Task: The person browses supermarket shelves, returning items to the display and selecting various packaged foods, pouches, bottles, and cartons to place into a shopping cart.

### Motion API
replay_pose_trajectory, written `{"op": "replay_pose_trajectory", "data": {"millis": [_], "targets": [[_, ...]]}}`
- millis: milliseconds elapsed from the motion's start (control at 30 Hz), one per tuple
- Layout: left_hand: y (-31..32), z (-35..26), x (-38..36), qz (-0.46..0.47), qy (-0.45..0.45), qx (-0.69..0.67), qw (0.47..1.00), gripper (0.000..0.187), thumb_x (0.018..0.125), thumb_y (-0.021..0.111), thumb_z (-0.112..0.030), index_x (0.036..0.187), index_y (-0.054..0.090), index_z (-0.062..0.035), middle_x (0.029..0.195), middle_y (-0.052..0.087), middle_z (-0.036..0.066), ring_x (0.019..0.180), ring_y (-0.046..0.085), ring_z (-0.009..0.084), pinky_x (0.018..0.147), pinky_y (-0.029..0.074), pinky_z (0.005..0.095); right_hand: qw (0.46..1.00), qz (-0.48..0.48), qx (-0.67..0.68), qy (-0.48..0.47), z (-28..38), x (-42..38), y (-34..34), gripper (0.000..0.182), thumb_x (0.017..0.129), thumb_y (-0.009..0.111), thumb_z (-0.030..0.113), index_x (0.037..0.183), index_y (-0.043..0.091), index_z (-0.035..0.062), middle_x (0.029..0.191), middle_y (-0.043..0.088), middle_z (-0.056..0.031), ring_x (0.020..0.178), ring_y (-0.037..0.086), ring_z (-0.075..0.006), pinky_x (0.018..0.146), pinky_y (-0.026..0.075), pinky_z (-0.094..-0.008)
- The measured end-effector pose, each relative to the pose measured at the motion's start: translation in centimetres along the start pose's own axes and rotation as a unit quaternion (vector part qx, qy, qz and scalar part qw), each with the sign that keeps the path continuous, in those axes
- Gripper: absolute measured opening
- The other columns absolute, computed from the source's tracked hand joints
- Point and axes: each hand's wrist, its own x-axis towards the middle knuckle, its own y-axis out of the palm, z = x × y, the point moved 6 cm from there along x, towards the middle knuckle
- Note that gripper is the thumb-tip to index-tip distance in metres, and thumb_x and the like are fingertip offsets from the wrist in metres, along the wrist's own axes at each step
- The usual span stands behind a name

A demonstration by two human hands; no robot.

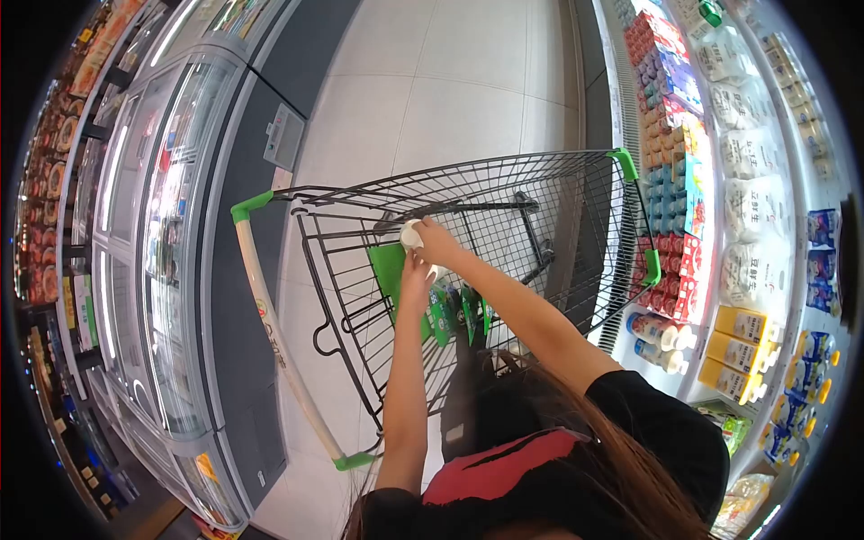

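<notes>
Overhead view of two bare hands meeting above a wire shopping cart. Nearest the viewer is a black shirt with a red print (504, 466), from which both forearms extend forward. The left hand (417, 273) rises almost straight up the view; the right hand (437, 241) enters obliquely from the right. Between their fingertips is a small, rounded white item (410, 236), over the handle end of the cart. It lies just to the left of the right fingers and directly beyond the left ones. The right hand is the nearer, its fingers drawn in narrow around the item's side, while the left fingers, also narrow, close on it from below. The item's rounded face turns toward the upper left; its long axis, if it has one, is probably hidden by the hands. Lower down, just beside the left hand, are green packs (441, 315), and to their left a green panel (388, 273) within the wire frame of the shopping cart (576, 196). The pale handle (261, 310) runs along the left. Farther out, glass-doored freezers (175, 243) border the left side, and stocked shelves (711, 261) the right; a pale tiled floor (441, 117) extends between them.
</notes>
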Motion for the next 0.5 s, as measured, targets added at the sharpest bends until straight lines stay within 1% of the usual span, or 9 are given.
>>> {"op": "replay_pose_trajectory", "data": {"millis": [67, 133, 233, 267, 333, 367, 400, 433, 500], "targets": [[-0.1, 1.7, -3.7, 0.042, -0.01, 0.069, 0.997, 0.05, 0.1, 0.049, -0.02, 0.146, 0.034, -0.008, 0.133, 0.052, 0.011, 0.121, 0.053, 0.0231, 0.103, 0.04, 0.0389, 0.998, -0.065, -0.008, 0.012, -0.7, -4.8, -1.9, 0.045, 0.076, 0.069, 0.017, 0.117, 0.058, 0.0029, 0.112, 0.055, -0.0216, 0.097, 0.06, -0.042, 0.084, 0.051, -0.0472], [-0.5, 4.9, -7.4, 0.089, -0.034, 0.139, 0.986, 0.045, 0.1, 0.052, -0.028, 0.136, 0.047, -0.0026, 0.124, 0.059, 0.012, 0.103, 0.061, 0.0199, 0.092, 0.049, 0.0355, 0.997, -0.044, 0.016, 0.064, -1.4, -11.3, -3.6, 0.04, 0.078, 0.066, 0.018, 0.114, 0.059, 0.0029, 0.108, 0.057, -0.0228, 0.095, 0.059, -0.0428, 0.082, 0.05, -0.0483], [0.0, 8.4, -14.2, 0.176, -0.098, 0.247, 0.948, 0.04, 0.1, 0.052, -0.032, 0.126, 0.054, -0.0018, 0.1, 0.065, 0.007, 0.089, 0.062, 0.0155, 0.077, 0.05, 0.0283, 0.996, 0.013, 0.022, 0.081, -1.8, -21.6, -4.5, 0.028, 0.077, 0.064, 0.022, 0.098, 0.064, 0.0026, 0.094, 0.063, -0.023, 0.086, 0.062, -0.0431, 0.077, 0.051, -0.0514], [-1.9, 12.1, -14.5, 0.182, -0.131, 0.256, 0.94, 0.041, 0.098, 0.055, -0.033, 0.123, 0.057, 0.0, 0.1, 0.066, 0.008, 0.09, 0.063, 0.0163, 0.077, 0.049, 0.0277, 0.996, 0.02, 0.002, 0.089, -1.9, -25.0, -4.1, 0.025, 0.079, 0.064, 0.024, 0.093, 0.065, 0.003, 0.09, 0.064, -0.021, 0.086, 0.063, -0.0407, 0.075, 0.05, -0.0515], [-0.7, 11.5, -19.1, 0.217, -0.018, 0.416, 0.883, 0.041, 0.096, 0.057, -0.037, 0.115, 0.065, -0.0016, 0.099, 0.07, 0.01, 0.089, 0.066, 0.0205, 0.078, 0.05, 0.0305, 0.995, 0.011, -0.015, 0.097, -1.0, -29.6, -3.7, 0.024, 0.08, 0.064, 0.025, 0.089, 0.067, 0.0035, 0.086, 0.066, -0.0191, 0.085, 0.064, -0.0382, 0.073, 0.049, -0.0516], [-0.5, 11.6, -20.0, 0.223, -0.008, 0.426, 0.877, 0.041, 0.096, 0.057, -0.037, 0.115, 0.065, -0.0016, 0.099, 0.07, 0.01, 0.089, 0.066, 0.0205, 0.078, 0.05, 0.0305, 0.993, 0.023, -0.099, 0.066, 0.5, -31.5, -4.2, 0.024, 0.081, 0.063, 0.028, 0.082, 0.068, 0.0044, 0.081, 0.066, -0.017, 0.084, 0.065, -0.0354, 0.073, 0.048, -0.0498], [-0.4, 11.1, -20.8, 0.201, 0.059, 0.507, 0.836, 0.041, 0.095, 0.058, -0.04, 0.112, 0.067, -0.0038, 0.097, 0.071, 0.012, 0.09, 0.067, 0.0239, 0.081, 0.05, 0.0323, 0.982, 0.035, -0.183, 0.036, 1.4, -32.8, -4.5, 0.027, 0.083, 0.062, 0.03, 0.074, 0.068, 0.0054, 0.076, 0.067, -0.0149, 0.083, 0.066, -0.0325, 0.073, 0.046, -0.0481], [-0.3, 10.8, -21.7, 0.176, 0.124, 0.58, 0.786, 0.041, 0.094, 0.059, -0.042, 0.108, 0.07, -0.006, 0.096, 0.072, 0.014, 0.091, 0.068, 0.0272, 0.083, 0.05, 0.0341, 0.982, 0.023, -0.182, 0.036, 1.5, -33.4, -4.5, 0.027, 0.083, 0.062, 0.03, 0.074, 0.068, 0.0054, 0.076, 0.067, -0.0149, 0.083, 0.066, -0.0325, 0.073, 0.046, -0.0481], [1.1, 9.7, -23.5, 0.176, 0.141, 0.589, 0.776, 0.044, 0.093, 0.056, -0.048, 0.108, 0.071, -0.0102, 0.09, 0.071, 0.017, 0.093, 0.067, 0.0326, 0.087, 0.048, 0.0371, 0.956, -0.182, -0.228, 0.042, 2.7, -34.8, -5.3, 0.024, 0.084, 0.057, 0.03, 0.071, 0.069, 0.0138, 0.074, 0.067, -0.0105, 0.074, 0.062, -0.0279, 0.074, 0.043, -0.0422]]}}
